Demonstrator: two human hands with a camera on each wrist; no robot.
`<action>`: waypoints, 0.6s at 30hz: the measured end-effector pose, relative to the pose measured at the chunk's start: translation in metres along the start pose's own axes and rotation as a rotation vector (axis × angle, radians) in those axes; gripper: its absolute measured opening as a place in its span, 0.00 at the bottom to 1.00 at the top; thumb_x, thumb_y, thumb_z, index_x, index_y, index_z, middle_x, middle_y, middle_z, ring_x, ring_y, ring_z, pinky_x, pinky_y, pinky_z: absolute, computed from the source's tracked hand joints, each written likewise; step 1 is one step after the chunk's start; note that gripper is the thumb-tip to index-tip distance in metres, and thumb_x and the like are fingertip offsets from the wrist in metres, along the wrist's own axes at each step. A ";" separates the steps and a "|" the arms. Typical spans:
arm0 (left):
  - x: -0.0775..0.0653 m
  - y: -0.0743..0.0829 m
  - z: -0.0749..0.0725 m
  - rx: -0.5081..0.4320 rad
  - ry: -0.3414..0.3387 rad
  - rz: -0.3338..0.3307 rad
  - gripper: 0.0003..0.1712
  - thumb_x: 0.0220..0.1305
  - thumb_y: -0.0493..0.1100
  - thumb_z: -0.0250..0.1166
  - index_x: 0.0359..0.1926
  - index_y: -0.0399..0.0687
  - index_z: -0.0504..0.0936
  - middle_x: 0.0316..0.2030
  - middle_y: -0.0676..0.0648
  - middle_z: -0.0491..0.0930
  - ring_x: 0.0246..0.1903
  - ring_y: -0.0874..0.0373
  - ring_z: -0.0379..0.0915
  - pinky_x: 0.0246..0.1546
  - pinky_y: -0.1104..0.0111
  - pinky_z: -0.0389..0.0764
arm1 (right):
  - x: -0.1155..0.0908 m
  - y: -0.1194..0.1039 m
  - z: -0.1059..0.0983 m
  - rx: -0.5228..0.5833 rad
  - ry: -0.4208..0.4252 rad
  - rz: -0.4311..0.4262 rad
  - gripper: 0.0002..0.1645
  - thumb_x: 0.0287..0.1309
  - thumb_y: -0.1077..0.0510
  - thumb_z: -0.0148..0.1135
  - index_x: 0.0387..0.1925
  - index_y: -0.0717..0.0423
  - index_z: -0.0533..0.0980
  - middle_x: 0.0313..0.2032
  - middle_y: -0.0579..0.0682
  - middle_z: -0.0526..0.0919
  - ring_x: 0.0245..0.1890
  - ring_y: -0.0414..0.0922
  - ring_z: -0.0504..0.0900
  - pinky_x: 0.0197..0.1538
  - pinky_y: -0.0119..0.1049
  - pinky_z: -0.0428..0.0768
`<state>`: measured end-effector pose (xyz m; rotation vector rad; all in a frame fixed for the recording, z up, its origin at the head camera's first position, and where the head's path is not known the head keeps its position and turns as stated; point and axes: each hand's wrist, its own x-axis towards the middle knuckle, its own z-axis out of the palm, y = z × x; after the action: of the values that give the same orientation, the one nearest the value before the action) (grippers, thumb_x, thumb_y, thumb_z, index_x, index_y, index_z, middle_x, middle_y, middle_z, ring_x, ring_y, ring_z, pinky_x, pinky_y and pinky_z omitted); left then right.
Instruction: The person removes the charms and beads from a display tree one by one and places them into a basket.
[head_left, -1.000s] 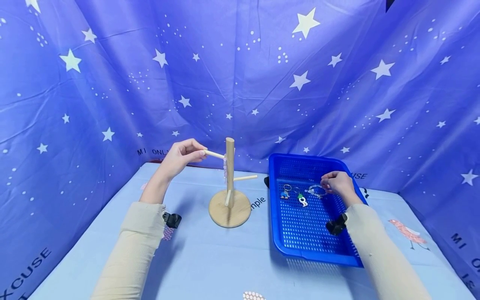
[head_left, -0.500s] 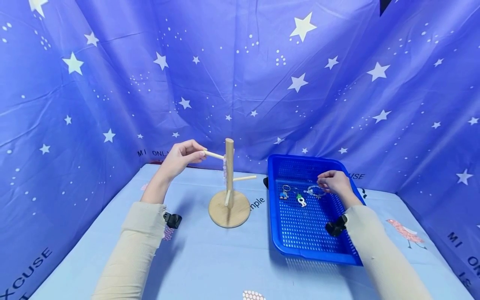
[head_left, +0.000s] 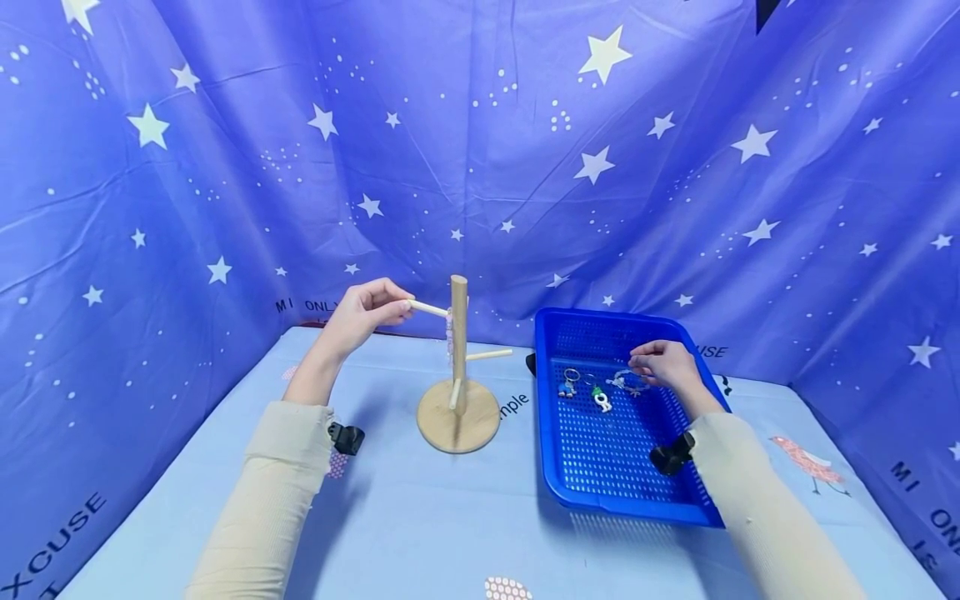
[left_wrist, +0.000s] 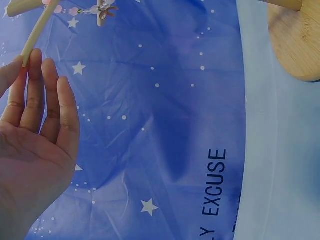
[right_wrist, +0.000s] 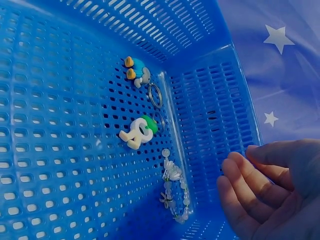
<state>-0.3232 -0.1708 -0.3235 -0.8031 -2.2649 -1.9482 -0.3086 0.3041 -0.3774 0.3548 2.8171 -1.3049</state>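
Observation:
My left hand [head_left: 362, 317] pinches the free end of an upper peg [head_left: 429, 308] on a wooden stand [head_left: 460, 342] between thumb and finger. On that peg, close to the post, hangs a pink beaded bracelet [head_left: 450, 337], partly seen in the left wrist view. Over the far right part of a blue basket [head_left: 545, 425] hovers my right hand [head_left: 671, 367], its fingers loosely bent and holding nothing. Below it lies a clear beaded bracelet [right_wrist: 172, 185]. Beside that are a green-and-white figure keychain [right_wrist: 137, 132] and a blue figure keychain [right_wrist: 137, 71].
The stand's round base [head_left: 438, 425] rests on a light blue tablecloth [head_left: 450, 517], left of the basket. A lower peg [head_left: 491, 355] points right towards the basket and another [head_left: 454, 396] points forward. A purple star-printed curtain [head_left: 420, 167] encloses the back and sides.
My right hand has shifted slightly left above the basket, nearer the clear bracelet. The left hand keeps its pinch on the peg, and the stand has not moved.

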 end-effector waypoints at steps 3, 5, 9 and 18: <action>0.000 0.000 0.000 0.000 -0.001 0.000 0.09 0.68 0.32 0.60 0.38 0.51 0.82 0.32 0.60 0.86 0.35 0.68 0.83 0.44 0.71 0.87 | -0.002 -0.001 0.001 0.002 -0.004 -0.012 0.21 0.72 0.58 0.53 0.57 0.70 0.75 0.48 0.65 0.86 0.28 0.33 0.80 0.43 0.37 0.88; 0.000 0.000 0.000 -0.005 -0.001 -0.001 0.09 0.68 0.32 0.60 0.37 0.52 0.82 0.32 0.61 0.86 0.35 0.68 0.83 0.43 0.72 0.87 | -0.002 -0.001 0.002 0.005 -0.007 -0.018 0.21 0.72 0.58 0.54 0.57 0.70 0.75 0.48 0.66 0.85 0.28 0.33 0.80 0.41 0.36 0.88; 0.000 0.000 0.001 -0.018 0.000 -0.001 0.10 0.68 0.32 0.60 0.37 0.53 0.82 0.32 0.60 0.86 0.35 0.68 0.83 0.42 0.74 0.87 | -0.003 -0.002 0.004 0.002 -0.008 -0.025 0.21 0.72 0.57 0.54 0.57 0.70 0.75 0.46 0.64 0.86 0.28 0.33 0.80 0.42 0.36 0.88; 0.000 0.000 0.001 -0.023 -0.001 -0.012 0.11 0.69 0.32 0.60 0.37 0.53 0.81 0.31 0.62 0.86 0.35 0.68 0.83 0.42 0.75 0.86 | -0.005 -0.002 0.006 0.013 -0.030 -0.033 0.21 0.72 0.57 0.54 0.58 0.69 0.74 0.49 0.64 0.85 0.31 0.34 0.81 0.49 0.43 0.88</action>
<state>-0.3228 -0.1702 -0.3234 -0.7940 -2.2570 -1.9832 -0.3042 0.2969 -0.3790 0.2877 2.8030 -1.3239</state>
